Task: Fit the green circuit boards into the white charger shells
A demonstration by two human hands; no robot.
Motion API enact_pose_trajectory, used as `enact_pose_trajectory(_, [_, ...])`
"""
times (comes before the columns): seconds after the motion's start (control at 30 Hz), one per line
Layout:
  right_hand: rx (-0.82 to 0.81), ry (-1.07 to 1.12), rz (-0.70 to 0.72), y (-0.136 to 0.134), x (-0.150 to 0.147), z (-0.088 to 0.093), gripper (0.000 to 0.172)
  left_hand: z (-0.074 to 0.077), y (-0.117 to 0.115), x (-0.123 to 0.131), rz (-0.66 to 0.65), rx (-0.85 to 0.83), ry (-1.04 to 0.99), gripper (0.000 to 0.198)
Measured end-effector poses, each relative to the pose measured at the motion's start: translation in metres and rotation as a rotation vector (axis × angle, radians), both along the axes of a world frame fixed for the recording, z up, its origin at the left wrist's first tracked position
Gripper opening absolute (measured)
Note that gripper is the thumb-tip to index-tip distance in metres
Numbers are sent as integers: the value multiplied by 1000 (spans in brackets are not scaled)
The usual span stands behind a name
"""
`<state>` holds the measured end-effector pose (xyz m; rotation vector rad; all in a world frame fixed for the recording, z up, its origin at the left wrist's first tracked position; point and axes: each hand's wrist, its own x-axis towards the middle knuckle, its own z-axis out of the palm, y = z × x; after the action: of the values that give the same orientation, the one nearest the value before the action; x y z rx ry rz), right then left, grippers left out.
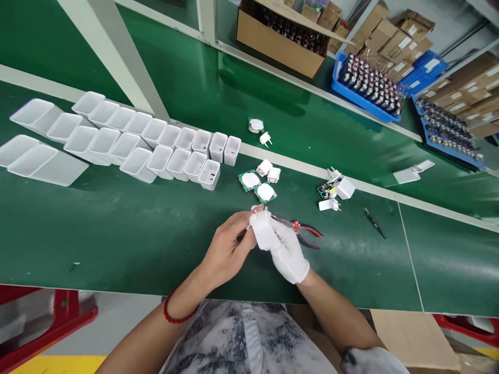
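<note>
My left hand [226, 249] is bare, with a red cord round the wrist. My right hand [290, 254] wears a white glove. Both are closed on one white charger housing [263, 228] held just above the green table. The left fingers pinch its left side and top. The gloved fingers wrap its right side. Red-handled pliers [306, 232] lie on the table right behind the hands.
Two rows of empty white housings [163, 148] stretch left across the green table [117, 223]. Circuit boards with white discs [257, 186], loose plug parts [335, 189] and black tweezers [374, 222] lie beyond. Blue trays of components [370, 83] and cardboard boxes [280, 39] stand at the back.
</note>
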<state>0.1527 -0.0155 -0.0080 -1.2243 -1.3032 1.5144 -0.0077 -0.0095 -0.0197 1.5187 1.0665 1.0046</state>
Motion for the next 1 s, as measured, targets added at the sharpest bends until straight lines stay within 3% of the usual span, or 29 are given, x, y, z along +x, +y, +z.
enact_pose_trajectory(0.13, [-167,150,-5,4,-4,7,56,-5,4,1,22,-81,-19,35])
enact_pose_trajectory(0.33, [-162,192,-114,0,-9,8,57,0,2,1,97,2,-21,32])
enact_pose_trajectory(0.53, [-209,249,-109,1,-10,2,56,-3,2,1,49,9,13,32])
enact_pose_trajectory(0.7, [-124,239,-191,0,-15,-6,47,-3,1,0,31,94,42,35])
enact_pose_trajectory(0.87, [-181,283,-233,1,-18,-13,46,-2,3,-1,23,54,61,33])
enact_pose_trajectory(1.0, [-241,302,-159,3,-13,-8,54,-3,8,2,17,-28,62,30])
